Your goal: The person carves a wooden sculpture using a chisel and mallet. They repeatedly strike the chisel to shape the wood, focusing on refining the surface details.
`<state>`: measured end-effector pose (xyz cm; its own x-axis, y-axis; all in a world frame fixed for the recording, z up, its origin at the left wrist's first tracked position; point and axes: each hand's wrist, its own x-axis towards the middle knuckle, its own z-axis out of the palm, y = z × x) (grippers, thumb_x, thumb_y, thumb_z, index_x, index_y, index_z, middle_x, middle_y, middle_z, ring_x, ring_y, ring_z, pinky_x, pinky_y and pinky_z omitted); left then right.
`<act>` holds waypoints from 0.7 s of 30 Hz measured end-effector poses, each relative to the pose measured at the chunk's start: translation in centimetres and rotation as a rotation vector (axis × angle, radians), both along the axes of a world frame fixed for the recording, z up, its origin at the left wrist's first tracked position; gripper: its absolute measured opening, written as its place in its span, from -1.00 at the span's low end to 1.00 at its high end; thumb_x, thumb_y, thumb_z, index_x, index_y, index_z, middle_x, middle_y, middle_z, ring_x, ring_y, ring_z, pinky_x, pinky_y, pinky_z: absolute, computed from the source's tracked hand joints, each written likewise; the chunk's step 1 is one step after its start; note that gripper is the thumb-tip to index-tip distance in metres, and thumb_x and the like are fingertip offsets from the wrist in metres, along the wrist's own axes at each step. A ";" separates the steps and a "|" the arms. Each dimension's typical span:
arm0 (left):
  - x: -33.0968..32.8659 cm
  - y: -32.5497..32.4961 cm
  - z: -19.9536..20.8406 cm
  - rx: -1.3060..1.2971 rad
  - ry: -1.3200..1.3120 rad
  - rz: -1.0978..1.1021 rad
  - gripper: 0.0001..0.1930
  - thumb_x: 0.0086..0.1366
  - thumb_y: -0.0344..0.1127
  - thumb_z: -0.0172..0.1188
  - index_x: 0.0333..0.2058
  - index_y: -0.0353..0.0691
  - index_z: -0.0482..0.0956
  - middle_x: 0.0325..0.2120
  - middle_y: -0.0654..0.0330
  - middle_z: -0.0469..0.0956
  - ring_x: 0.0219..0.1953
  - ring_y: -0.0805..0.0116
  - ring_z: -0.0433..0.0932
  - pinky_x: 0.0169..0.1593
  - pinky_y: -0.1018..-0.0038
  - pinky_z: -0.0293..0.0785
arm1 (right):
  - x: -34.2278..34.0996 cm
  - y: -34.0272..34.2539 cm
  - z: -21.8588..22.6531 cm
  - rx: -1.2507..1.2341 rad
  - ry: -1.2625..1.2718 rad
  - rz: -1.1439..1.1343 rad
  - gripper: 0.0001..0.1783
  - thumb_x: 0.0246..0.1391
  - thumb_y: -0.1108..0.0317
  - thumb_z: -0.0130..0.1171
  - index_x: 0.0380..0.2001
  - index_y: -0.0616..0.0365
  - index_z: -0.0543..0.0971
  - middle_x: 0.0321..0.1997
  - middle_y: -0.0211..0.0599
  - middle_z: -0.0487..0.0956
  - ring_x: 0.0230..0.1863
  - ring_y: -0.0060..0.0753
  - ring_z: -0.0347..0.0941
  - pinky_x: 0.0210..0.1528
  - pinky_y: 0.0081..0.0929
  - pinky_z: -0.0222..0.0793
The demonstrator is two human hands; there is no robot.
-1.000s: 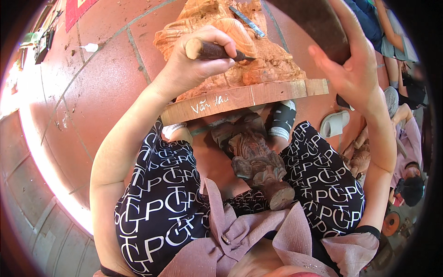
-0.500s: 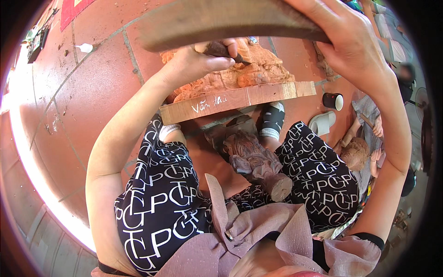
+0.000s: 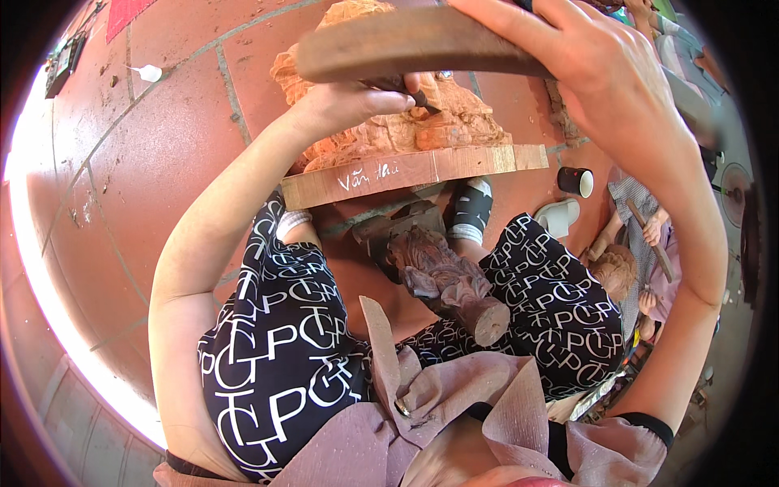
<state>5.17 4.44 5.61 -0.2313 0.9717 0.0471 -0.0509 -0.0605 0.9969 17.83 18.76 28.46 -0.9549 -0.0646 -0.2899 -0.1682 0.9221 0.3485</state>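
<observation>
My left hand [image 3: 347,107] is closed round a carving chisel [image 3: 423,101], whose dark tip rests against an orange-brown wood carving [image 3: 462,122]. The chisel's handle is mostly hidden behind a long wooden mallet [image 3: 406,50]. My right hand [image 3: 596,69] grips that mallet at its right end and holds it over the left hand and carving. Under the carving is its thick wooden base [image 3: 422,169], with white handwriting on the near side. A darker carved wooden figure [image 3: 438,264] lies tilted between my legs.
To the right on the tiled floor [image 3: 162,162] are a black cup [image 3: 574,181] and a pale slipper [image 3: 557,217]. A person beside me handles another wood carving [image 3: 614,272] and a wooden stick [image 3: 649,239]. A white bottle [image 3: 149,74] lies at far left.
The mallet's free end has shifted right and is less blurred, uncovering more of the carving's top left. The chisel tip stays on the carving. The neighbour's stick has swung to a steeper angle.
</observation>
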 end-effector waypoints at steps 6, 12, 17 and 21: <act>0.1 0.4 0.4 0.067 0.022 -0.009 -0.86 0.16 -0.52 0.29 -0.30 -0.20 0.56 -0.37 0.42 0.53 -0.28 0.67 0.49 -0.17 0.64 0.45 | -0.1 -0.9 -0.3 -0.146 0.169 0.019 -0.17 -0.11 0.55 0.22 0.31 -0.05 0.29 -0.27 -0.12 0.44 -0.27 -0.08 0.49 -0.23 -0.29 0.45; 1.3 -0.4 0.0 0.057 0.067 0.034 -0.86 0.12 -0.48 0.33 -0.33 -0.22 0.58 -0.37 0.35 0.58 -0.27 0.56 0.54 -0.14 0.54 0.48 | 0.2 -0.3 -0.2 -0.136 0.000 -0.073 -0.17 -0.19 0.59 0.23 0.26 -0.01 0.31 -0.30 -0.13 0.45 -0.31 -0.02 0.49 -0.26 -0.23 0.43; -1.8 -2.5 0.7 -0.086 -0.018 0.055 -0.86 0.09 -0.41 0.35 -0.38 -0.24 0.58 -0.28 0.27 0.61 -0.19 0.47 0.58 -0.09 0.51 0.49 | 0.4 -1.1 0.4 -0.259 0.057 -0.118 -0.21 -0.14 0.54 0.25 0.25 0.03 0.31 -0.31 -0.14 0.47 -0.30 -0.04 0.51 -0.28 -0.24 0.41; -2.3 -1.9 -0.7 -0.054 0.072 0.275 -0.80 0.14 -0.31 0.34 -0.28 -0.23 0.63 -0.27 0.20 0.62 -0.19 0.43 0.58 -0.08 0.50 0.49 | 1.7 0.3 -1.2 -0.361 0.202 -0.023 -0.28 -0.08 0.50 0.26 0.23 0.05 0.34 -0.34 -0.15 0.47 -0.32 -0.07 0.51 -0.31 -0.27 0.41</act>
<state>2.88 2.54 4.91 -0.4840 0.8748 0.0226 0.0307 -0.0089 0.9995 19.56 19.10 27.26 -0.9926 -0.1060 -0.0594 -0.1077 0.9939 0.0256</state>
